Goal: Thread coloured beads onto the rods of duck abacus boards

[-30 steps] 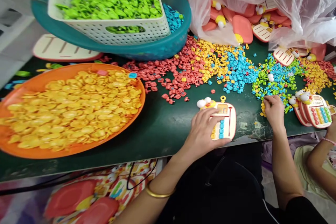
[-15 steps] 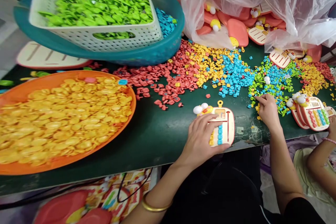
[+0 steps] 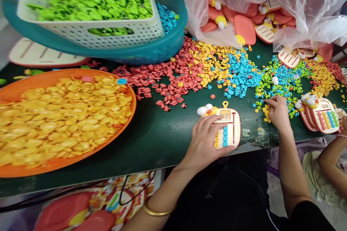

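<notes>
My left hand (image 3: 205, 139) is wrapped over a cream, red-edged toy board (image 3: 233, 126) on the table, its thumb along the lower edge. A yellow ring and a chick-like head with white bulges stick out at the top of the board. Blue pieces (image 3: 225, 136) fill one column beside a yellow one, partly covered by my fingers; the slot at the right is bare. My right hand (image 3: 279, 113) has its fingers pinched together at the edge of the green and blue pieces (image 3: 267, 88). Whatever sits at its fingertips is too small to make out.
An orange basin (image 3: 134, 106) of yellow discs stands left. Behind it, a white basket (image 3: 146, 25) of green pieces rests in a teal tub (image 3: 173, 45). Red pieces (image 3: 173, 83) lie mid-table. Plastic bags (image 3: 195, 14) hold more boards. At right, another person's arm (image 3: 332, 155) is near finished-looking boards (image 3: 325, 115).
The view has shifted slightly, so the things on the table appear a little further left and up. Both hands keep nearly the same pose, the left on the toy board, the right at the pile.
</notes>
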Tool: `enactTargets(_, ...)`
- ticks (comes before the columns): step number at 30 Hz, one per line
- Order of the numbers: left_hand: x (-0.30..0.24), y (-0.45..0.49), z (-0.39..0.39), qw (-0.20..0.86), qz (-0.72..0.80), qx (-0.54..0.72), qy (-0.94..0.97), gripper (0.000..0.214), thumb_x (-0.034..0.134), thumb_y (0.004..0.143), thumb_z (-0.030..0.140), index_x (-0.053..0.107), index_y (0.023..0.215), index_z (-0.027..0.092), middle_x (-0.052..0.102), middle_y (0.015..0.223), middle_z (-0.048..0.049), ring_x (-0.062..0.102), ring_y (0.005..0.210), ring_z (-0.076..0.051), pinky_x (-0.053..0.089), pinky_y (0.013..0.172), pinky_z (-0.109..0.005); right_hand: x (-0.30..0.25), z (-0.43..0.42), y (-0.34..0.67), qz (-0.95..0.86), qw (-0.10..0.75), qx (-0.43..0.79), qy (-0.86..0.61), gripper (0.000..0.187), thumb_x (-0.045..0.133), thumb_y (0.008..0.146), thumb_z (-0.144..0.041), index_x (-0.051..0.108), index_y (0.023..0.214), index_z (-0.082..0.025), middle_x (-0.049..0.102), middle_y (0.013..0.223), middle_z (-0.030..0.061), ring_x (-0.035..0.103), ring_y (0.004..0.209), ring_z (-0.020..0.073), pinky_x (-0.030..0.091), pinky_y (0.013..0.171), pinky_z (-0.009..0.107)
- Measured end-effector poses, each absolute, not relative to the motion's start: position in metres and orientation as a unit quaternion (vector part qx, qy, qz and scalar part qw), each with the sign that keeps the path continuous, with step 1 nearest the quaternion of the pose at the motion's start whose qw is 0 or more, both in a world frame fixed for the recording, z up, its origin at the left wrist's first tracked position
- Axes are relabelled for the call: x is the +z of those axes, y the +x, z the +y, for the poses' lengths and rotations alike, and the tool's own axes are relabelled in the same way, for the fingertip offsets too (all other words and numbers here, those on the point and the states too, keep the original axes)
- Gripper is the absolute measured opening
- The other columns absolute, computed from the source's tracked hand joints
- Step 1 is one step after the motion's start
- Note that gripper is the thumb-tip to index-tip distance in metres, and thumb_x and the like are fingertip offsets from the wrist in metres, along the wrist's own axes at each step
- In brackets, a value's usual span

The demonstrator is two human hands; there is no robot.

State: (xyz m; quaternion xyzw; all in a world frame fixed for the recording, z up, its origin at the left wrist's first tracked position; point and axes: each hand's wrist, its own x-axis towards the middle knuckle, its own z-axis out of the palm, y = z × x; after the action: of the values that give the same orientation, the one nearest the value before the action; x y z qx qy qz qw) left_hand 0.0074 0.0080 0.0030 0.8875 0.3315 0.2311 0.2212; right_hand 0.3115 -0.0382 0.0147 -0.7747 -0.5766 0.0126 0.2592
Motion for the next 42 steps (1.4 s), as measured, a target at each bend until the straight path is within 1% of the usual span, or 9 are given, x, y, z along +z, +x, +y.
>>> enactTargets(6,0.004,0.008,0.008,0.223,0.330,0.234,0.887,0.062,0.075,0.074,0.061,0.060,0.122,0.024,0.056,0.135,-0.0120,0.047,0.131,-0.033,0.033,0.112,-0.049,0.021,-0.038,0.313,-0.545,0.326,0.000,-0.773,0.038,0.042,0.085,-0.010,0.078,0.094,-0.021,0.064,0.094,0.0092,0.056,0.094,0.0245,0.048,0.084,0.041)
enactTargets(11,0.004,0.008,0.007,0.227,0.331,0.233,0.886,0.063,0.076,0.074,0.061,0.060,0.121,0.024,0.056,0.136,-0.0120,0.046,0.131,-0.033,0.032,0.112,-0.049,0.029,-0.039,0.307,-0.585,0.305,0.047,-0.750,0.026,0.051,0.090,-0.021,0.077,0.093,-0.024,0.065,0.091,0.0077,0.058,0.092,0.0238,0.047,0.084,0.040)
enactTargets(15,0.004,0.008,0.006,0.226,0.332,0.234,0.886,0.063,0.074,0.074,0.063,0.060,0.121,0.023,0.056,0.136,-0.0128,0.046,0.131,-0.033,0.032,0.112,-0.049,0.028,-0.042,0.300,-0.607,0.286,0.086,-0.737,0.016,0.062,0.088,-0.028,0.076,0.095,-0.023,0.066,0.093,0.0073,0.058,0.092,0.0243,0.047,0.085,0.040)
enactTargets(20,0.003,0.008,0.006,0.219,0.329,0.234,0.888,0.064,0.074,0.074,0.063,0.059,0.122,0.023,0.056,0.136,-0.0125,0.046,0.131,-0.033,0.032,0.112,-0.049,0.020,-0.039,0.297,-0.619,0.262,0.076,-0.737,0.016,0.063,0.088,-0.026,0.076,0.094,-0.021,0.065,0.093,0.0084,0.056,0.094,0.0259,0.046,0.084,0.042)
enactTargets(27,0.005,0.008,0.006,0.224,0.329,0.232,0.888,0.065,0.075,0.074,0.063,0.059,0.122,0.023,0.056,0.137,-0.0128,0.046,0.131,-0.033,0.031,0.112,-0.050,0.018,-0.040,0.300,-0.621,0.251,0.066,-0.740,0.020,0.059,0.091,-0.030,0.077,0.091,-0.023,0.065,0.091,0.0077,0.055,0.091,0.0249,0.044,0.082,0.041)
enactTargets(31,0.006,0.009,0.004,0.232,0.329,0.234,0.885,0.064,0.073,0.076,0.063,0.059,0.124,0.023,0.055,0.137,-0.0129,0.045,0.132,-0.032,0.031,0.113,-0.050,0.020,-0.040,0.298,-0.621,0.254,0.064,-0.739,0.021,0.059,0.092,-0.033,0.077,0.089,-0.022,0.065,0.091,0.0084,0.055,0.091,0.0253,0.044,0.083,0.042)
enactTargets(34,0.005,0.009,0.002,0.244,0.337,0.230,0.880,0.066,0.074,0.073,0.064,0.060,0.123,0.024,0.055,0.138,-0.0122,0.044,0.133,-0.033,0.031,0.113,-0.051,0.027,-0.039,0.287,-0.614,0.274,0.055,-0.739,0.021,0.057,0.092,-0.031,0.076,0.087,-0.023,0.065,0.090,0.0086,0.055,0.091,0.0253,0.044,0.083,0.043)
enactTargets(37,0.006,0.010,0.001,0.249,0.342,0.219,0.879,0.068,0.075,0.072,0.066,0.062,0.124,0.025,0.055,0.138,-0.0115,0.044,0.133,-0.033,0.030,0.114,-0.051,0.037,-0.035,0.264,-0.628,0.309,0.100,-0.707,0.020,0.058,0.092,-0.031,0.075,0.088,-0.023,0.065,0.093,0.0076,0.057,0.093,0.0237,0.046,0.085,0.041)
enactTargets(42,0.009,0.011,0.000,0.247,0.341,0.214,0.882,0.071,0.076,0.071,0.064,0.060,0.129,0.025,0.054,0.139,-0.0119,0.044,0.133,-0.033,0.029,0.116,-0.051,0.039,-0.020,0.221,-0.644,0.310,0.182,-0.676,0.018,0.057,0.091,-0.027,0.074,0.090,-0.022,0.063,0.092,0.0067,0.058,0.092,0.0225,0.048,0.083,0.038)
